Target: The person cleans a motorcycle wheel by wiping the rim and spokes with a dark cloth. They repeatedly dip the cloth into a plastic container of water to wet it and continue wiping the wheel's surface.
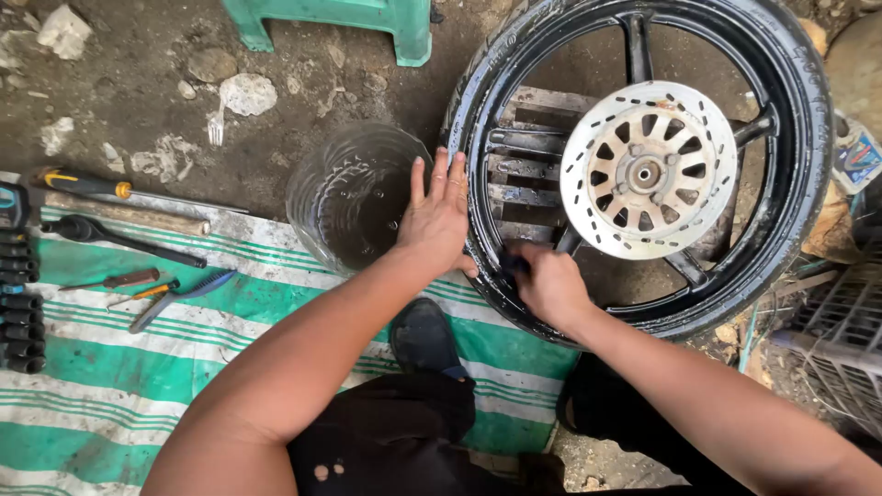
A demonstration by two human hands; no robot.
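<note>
A black motorcycle wheel (781, 119) with its tyre lies flat on a wooden pallet, a silver brake disc (649, 170) at its hub. My left hand (441, 216) rests flat, fingers spread, on the tyre's left edge. My right hand (549, 283) is closed around a small dark object pressed against the inner rim at the wheel's lower left; the object is mostly hidden by my fingers.
A clear plastic tub (354, 197) stands left of the wheel. A green-and-white striped mat (110, 367) carries screwdrivers, a brush (179, 296), a wrench (119, 237) and a socket set (18, 294). A green stool (367, 23) stands behind, a wire crate (841, 340) at right.
</note>
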